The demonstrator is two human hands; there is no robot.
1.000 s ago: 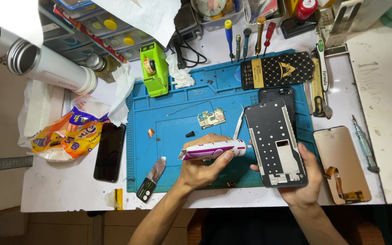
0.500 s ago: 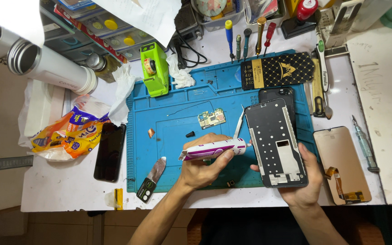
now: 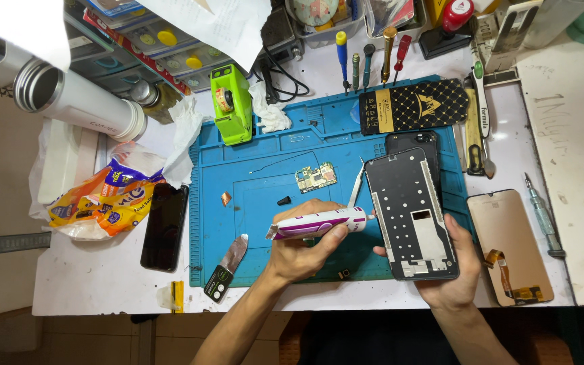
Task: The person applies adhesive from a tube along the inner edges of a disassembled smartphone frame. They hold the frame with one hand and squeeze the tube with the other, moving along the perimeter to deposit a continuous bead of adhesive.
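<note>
The left hand [image 3: 302, 250] is closed around a white and purple tube [image 3: 319, 222], which lies almost level across the blue mat [image 3: 251, 203], its crimped tail pointing left and its nozzle pointing right. That nozzle ends right at the left long edge of the phone frame [image 3: 410, 213], about a third of the way down it; whether the tip actually touches the edge is hard to tell from this height. The right hand [image 3: 451, 270] cups the frame from below, thumb on its lower left side and fingers wrapped round the lower right corner, holding it with its long axis running away from the person and leaning slightly to the left at the top. So the two long axes meet close to a right angle, tube across, frame up and down, and the left hand is the nearer to the point where they meet, while the right hand sits at the frame's near end. A thin pair of tweezers [image 3: 356, 186] lies slanted on the mat just above the tube's nozzle, and a small circuit board [image 3: 316, 178] rests further up and left. A loose screen with an orange flex cable [image 3: 512, 247] lies on the counter [image 3: 103, 284] just to the right of the frame.
</note>
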